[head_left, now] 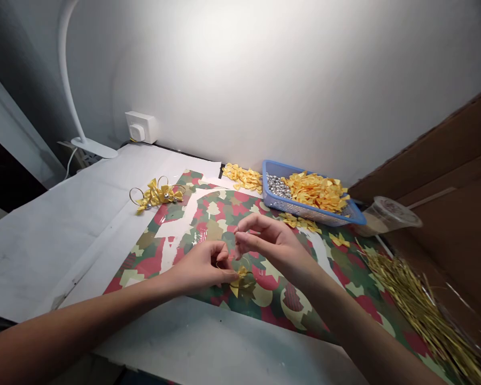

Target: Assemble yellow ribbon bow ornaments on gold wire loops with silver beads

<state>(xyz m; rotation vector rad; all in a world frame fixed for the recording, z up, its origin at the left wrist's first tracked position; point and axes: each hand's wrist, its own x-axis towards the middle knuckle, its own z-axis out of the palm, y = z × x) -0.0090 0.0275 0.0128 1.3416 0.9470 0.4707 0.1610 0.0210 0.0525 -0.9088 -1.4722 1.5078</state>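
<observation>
My left hand (202,267) pinches a thin gold wire loop (233,262) between thumb and fingers, and a small yellow ribbon bow (239,283) hangs just below it. My right hand (272,247) is raised close by, with thumb and fingertips pinched together at the wire. Whether it holds the wire is hard to tell. Both hands are above a sheet of red-and-green patterned wrapping paper (264,299). A finished gold-wire bow with silver beads (157,194) lies to the left of my hands.
A blue plastic tray (313,214) holds silver beads and yellow ribbon pieces, with more pieces loose beside it. Gold wire strands (420,315) lie at the right. A clear plastic cup (388,216) lies on its side. A white lamp arm and wall socket stand behind.
</observation>
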